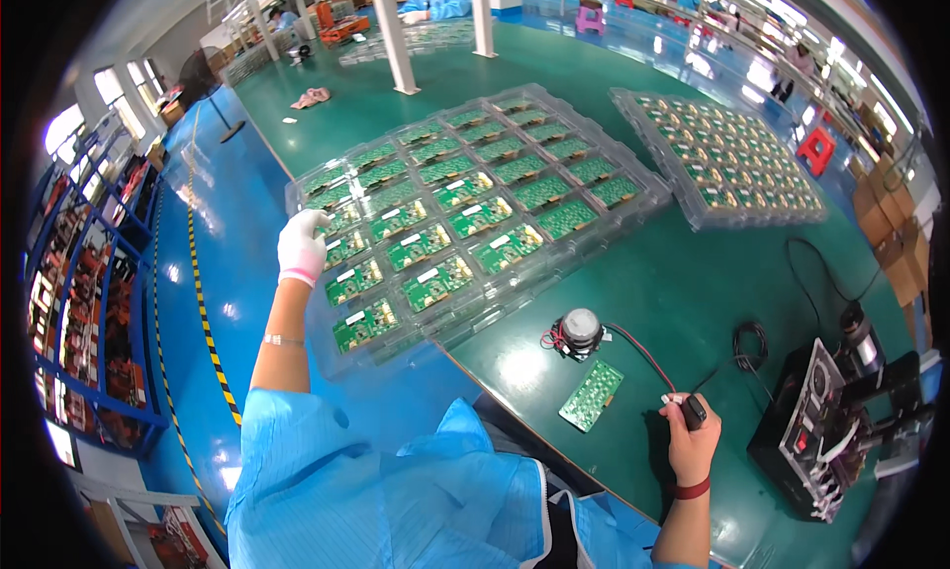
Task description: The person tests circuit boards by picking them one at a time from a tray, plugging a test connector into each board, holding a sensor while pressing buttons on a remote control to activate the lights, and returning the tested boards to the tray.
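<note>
My left hand (303,244), in a white glove, is at the left edge of a clear plastic tray (435,317). Its fingers curl over the rim beside a green circuit board (343,217); what they pinch, if anything, is hidden. My bare right hand (692,440) is closed around a small black piece (696,411) with a black cable. At its fingertips shows a white connector (669,399). Red and black wires run from there to a round speaker (581,328) with a grey top. A loose green circuit board (592,396) lies flat below the speaker.
A second clear tray (727,218) of boards lies at the far right of the green table (534,346). On the right stands a black test device (807,430), near a coiled black cable (749,346) and a dark cylinder (861,336). White posts (394,35) rise behind the trays.
</note>
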Demonstrator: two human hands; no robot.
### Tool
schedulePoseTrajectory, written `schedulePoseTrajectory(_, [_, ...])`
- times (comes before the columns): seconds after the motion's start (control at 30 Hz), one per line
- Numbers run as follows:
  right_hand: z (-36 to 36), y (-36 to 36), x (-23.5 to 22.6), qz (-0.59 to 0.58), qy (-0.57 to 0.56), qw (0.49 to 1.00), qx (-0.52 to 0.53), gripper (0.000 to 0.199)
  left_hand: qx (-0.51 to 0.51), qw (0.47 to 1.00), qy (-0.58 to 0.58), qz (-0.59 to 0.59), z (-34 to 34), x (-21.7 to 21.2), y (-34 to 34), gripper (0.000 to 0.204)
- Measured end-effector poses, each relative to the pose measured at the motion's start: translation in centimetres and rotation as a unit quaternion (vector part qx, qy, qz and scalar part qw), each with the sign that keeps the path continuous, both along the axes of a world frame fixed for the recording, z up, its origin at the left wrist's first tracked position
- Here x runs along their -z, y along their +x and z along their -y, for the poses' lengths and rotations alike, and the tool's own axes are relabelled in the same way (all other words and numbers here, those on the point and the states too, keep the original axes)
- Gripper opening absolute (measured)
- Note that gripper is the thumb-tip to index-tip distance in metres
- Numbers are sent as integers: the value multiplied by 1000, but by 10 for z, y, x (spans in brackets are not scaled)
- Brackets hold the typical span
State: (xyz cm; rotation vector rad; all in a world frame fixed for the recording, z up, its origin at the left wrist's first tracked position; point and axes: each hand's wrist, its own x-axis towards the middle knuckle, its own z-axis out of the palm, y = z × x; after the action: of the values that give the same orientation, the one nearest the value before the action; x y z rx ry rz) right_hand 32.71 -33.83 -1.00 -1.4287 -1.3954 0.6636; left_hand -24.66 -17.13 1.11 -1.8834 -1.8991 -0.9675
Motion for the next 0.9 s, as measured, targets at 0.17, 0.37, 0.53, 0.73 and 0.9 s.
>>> schedulePoseTrajectory(0.17, [-4, 3, -7, 40, -7, 999, 14, 5, 230, 973, -19, -29, 44, -44, 152, 12])
schedulePoseTrajectory(0.37, [-2, 2, -4, 18, 21, 999, 18, 6, 446, 858, -239, -89, 106, -8, 298, 21])
schedulePoseTrajectory(0.53, [-2, 4, 2, 36, 36, 998, 22, 9, 413, 887, -194, -70, 119, 16, 353, 30])
schedulePoseTrajectory(0.73, [-1, 4, -2, 21, 45, 998, 44, 12, 484, 817, -301, 87, 101, 19, 366, 63])
schedulePoseTrajectory(0.9, [0, 8, -7, -28, -35, 998, 35, 8, 470, 770, -393, 175, 100, 24, 375, 61])
